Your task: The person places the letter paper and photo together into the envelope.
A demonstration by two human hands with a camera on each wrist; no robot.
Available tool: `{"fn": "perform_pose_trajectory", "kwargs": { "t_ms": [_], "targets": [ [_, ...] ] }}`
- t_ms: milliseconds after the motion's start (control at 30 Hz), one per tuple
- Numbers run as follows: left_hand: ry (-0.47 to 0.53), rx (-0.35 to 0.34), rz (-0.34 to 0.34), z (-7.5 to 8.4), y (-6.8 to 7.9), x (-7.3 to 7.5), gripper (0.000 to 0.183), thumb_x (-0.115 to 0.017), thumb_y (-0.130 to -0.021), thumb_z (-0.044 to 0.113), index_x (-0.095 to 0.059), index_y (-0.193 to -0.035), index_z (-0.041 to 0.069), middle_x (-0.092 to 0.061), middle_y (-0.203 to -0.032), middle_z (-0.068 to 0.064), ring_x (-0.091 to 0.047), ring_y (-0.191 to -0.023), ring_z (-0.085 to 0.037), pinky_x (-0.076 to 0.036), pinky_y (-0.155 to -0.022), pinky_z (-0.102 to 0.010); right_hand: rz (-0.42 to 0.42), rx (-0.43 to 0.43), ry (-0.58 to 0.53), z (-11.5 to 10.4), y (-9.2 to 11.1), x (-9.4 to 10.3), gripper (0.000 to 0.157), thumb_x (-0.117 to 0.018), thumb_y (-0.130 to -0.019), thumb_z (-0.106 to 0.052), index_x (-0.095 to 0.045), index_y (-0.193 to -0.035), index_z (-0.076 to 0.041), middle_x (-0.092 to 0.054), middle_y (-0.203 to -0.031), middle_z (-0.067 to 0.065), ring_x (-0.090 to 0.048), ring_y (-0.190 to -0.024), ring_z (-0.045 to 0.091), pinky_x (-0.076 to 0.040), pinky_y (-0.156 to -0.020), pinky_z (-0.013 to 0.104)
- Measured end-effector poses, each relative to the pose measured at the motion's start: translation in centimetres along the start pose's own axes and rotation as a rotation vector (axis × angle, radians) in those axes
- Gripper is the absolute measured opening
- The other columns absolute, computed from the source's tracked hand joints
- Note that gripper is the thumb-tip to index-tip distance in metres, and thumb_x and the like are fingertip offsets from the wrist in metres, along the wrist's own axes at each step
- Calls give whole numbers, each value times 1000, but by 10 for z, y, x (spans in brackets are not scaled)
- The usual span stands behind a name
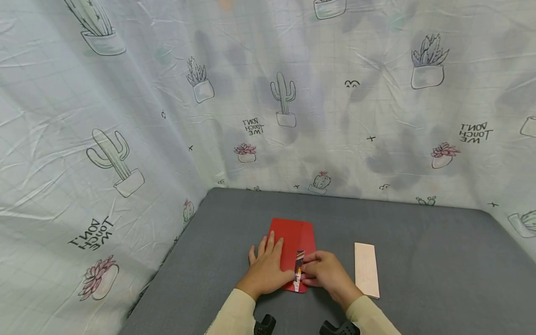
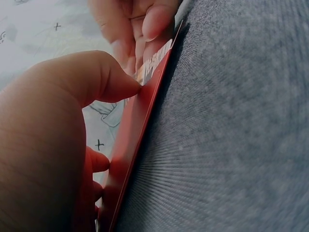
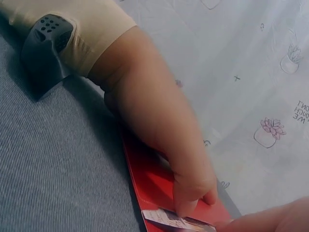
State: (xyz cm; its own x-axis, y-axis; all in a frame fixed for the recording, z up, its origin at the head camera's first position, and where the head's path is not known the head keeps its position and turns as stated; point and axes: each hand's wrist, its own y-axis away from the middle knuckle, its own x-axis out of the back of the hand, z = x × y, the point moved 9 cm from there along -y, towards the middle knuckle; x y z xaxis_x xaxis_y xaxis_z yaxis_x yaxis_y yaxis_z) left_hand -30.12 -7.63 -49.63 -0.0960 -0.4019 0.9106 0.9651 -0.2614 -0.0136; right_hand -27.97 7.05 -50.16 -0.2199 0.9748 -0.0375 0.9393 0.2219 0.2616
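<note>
A flat red envelope (image 1: 289,232) lies on the grey table, with a lighter red panel along its right side. Over its lower part runs a narrow printed card strip (image 1: 298,267), dark and orange with a whitish end. My left hand (image 1: 268,270) rests on the envelope with fingers spread, its thumb tip at the strip's left edge. From the other side my right hand (image 1: 328,274) pinches the strip with bent fingers. In the right wrist view, fingertips (image 3: 186,207) of that hand come down right at the strip (image 3: 178,221). Any part of the card beneath the red panel is hidden.
A pale wooden board (image 1: 366,270) lies on the grey tabletop (image 1: 427,260) to the right of my right hand. Behind and to the left hangs a white curtain (image 1: 234,93) printed with cacti. Dark wrist devices (image 1: 341,328) sit at both cuffs.
</note>
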Motion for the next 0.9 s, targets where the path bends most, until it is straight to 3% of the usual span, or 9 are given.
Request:
{"fn": "perform_pose_trajectory", "kwargs": {
  "t_ms": [367,633,900],
  "targets": [
    [15,-12,4,2,1,1,88,-56,-76,50,-28,-152,15,-8,-159,-9,-6,-142,-33,0,-101,-66,-60,-37,-44,2,-4,-9,41,-67,-88,-14,-56,-118,12,-67,-96,16,-68,-78,27,-56,-68,38],
    [18,-16,9,1,0,2,91,-51,-79,65,-28,-152,16,-9,-159,-9,-6,-142,-33,-1,-101,-66,-114,-41,-56,1,-6,-15,49,-64,-91,-22,-52,-125,11,-67,-97,13,-67,-83,26,-55,-73,41],
    [16,5,15,-2,-2,1,94,-49,-77,71,-30,-152,17,-10,-159,-8,-7,-142,-32,-1,-101,-67,-172,-37,-38,-2,-2,-15,54,-63,-92,-23,-48,-132,10,-66,-105,14,-65,-89,27,-55,-73,42]
  ]
}}
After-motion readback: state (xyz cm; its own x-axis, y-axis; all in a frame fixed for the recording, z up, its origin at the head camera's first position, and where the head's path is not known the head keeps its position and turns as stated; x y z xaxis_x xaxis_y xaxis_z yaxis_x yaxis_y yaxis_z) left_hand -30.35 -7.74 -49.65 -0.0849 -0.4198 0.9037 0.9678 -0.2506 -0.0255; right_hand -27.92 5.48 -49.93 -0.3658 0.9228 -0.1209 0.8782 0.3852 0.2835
